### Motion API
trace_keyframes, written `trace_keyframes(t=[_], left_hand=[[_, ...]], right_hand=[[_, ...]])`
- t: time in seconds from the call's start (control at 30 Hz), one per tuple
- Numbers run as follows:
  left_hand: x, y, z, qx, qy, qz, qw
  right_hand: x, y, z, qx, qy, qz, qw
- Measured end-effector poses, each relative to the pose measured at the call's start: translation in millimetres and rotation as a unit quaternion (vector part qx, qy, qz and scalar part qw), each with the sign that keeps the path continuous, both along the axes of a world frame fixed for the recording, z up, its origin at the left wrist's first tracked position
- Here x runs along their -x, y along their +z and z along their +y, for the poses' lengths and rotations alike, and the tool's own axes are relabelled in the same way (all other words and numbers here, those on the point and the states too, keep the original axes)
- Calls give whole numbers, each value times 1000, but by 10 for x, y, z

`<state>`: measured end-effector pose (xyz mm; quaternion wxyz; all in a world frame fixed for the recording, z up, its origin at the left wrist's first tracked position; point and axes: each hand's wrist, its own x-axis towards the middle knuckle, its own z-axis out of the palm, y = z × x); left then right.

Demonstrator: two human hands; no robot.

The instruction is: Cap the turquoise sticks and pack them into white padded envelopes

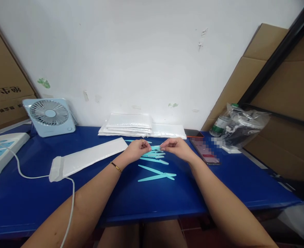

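Note:
Between my two hands is a thin turquoise eyebrow razor (pixel 155 147), pinched near its left end by my left hand (pixel 137 150) and near its right end by my right hand (pixel 177 148). Just below my fingers lies a loose bunch of similar razors (pixel 154 161), partly covered by the hands. Closer to me, two more turquoise razors (pixel 155 177) cross each other on the blue table (pixel 152 203). Left of my left hand lies a long white padded envelope (pixel 92 156), its flap end towards me.
White padded envelopes (pixel 127 122) are stacked against the wall. A pale blue fan (pixel 50 117) and a white power strip (pixel 6 155) with a cable stand left. On the right are a phone (pixel 206 151), a can (pixel 219 126) and a clear plastic bag (pixel 241 125).

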<state>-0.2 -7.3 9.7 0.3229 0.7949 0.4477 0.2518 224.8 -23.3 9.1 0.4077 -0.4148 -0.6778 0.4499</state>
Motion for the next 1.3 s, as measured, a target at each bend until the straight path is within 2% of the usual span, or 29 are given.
trace_keyframes(t=[0.1,0.17,0.27,0.37,0.53,0.63,0.7,0.8,0.9,0.97,1.07,1.2,1.3], left_hand=[[4,-75,40,-111,30,57,992],[31,-138,82,-177,36,108,978],[57,-206,110,-152,8,183,971],[28,-218,61,-125,-32,204,970],[-69,-143,-113,-152,-72,186,968],[-92,-34,-223,-168,-77,167,969],[-100,45,-295,-153,-118,162,968],[-121,109,-385,-112,-209,160,958],[-141,91,-407,-90,-229,154,957],[-135,63,-369,-56,-212,138,966],[-82,49,-254,-15,-139,75,987],[17,84,-102,-11,-22,7,1000],[53,103,-55,-14,6,9,1000]], right_hand=[[-96,4,43,-21,-21,-35,999],[-247,15,83,-67,-74,-107,989],[-493,5,139,-104,-179,-279,938],[-611,-45,173,-83,-198,-406,888],[-549,-111,193,-54,-155,-447,879],[-523,-111,189,-56,-162,-432,885],[-520,-97,177,-58,-173,-386,904],[-496,-50,147,-24,-171,-256,951],[-451,29,102,13,-159,-121,980],[-426,92,64,24,-141,-64,988],[-404,180,5,32,-102,-17,994],[-362,240,-46,34,-78,16,996],[-308,239,-59,40,-72,19,996]])
